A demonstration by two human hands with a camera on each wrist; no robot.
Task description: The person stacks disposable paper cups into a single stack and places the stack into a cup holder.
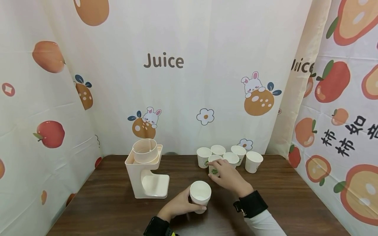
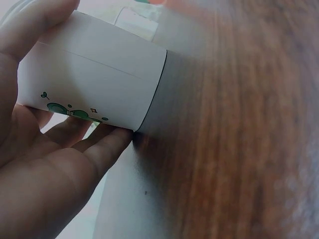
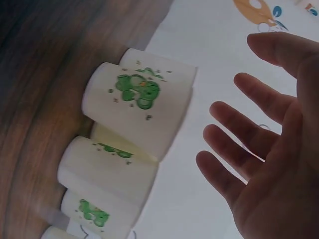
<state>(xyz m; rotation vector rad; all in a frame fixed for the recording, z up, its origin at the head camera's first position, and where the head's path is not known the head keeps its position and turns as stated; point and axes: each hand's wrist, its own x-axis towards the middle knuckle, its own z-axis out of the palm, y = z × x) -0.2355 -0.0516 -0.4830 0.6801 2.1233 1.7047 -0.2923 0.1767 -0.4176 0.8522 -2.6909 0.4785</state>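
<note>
In the head view my left hand [image 1: 183, 204] grips a white paper cup [image 1: 200, 193] low over the front middle of the table. Its rim shows a second line below the top, perhaps a nested cup. The left wrist view shows the fingers curled around this cup [image 2: 94, 69], which has a green print. My right hand [image 1: 227, 173] reaches over a group of white paper cups [image 1: 203, 158] at the back right. In the right wrist view the right hand [image 3: 269, 134] has its fingers spread, apart from the cups [image 3: 139, 104] with green bear prints.
A cream-coloured stand [image 1: 134, 180] with a round container [image 1: 145, 151] on top and a flat base is at the left of the brown wooden table [image 1: 112, 209]. One cup [image 1: 254, 162] stands at the group's right end. Fruit-printed curtains [image 1: 177, 91] enclose the table's back and sides.
</note>
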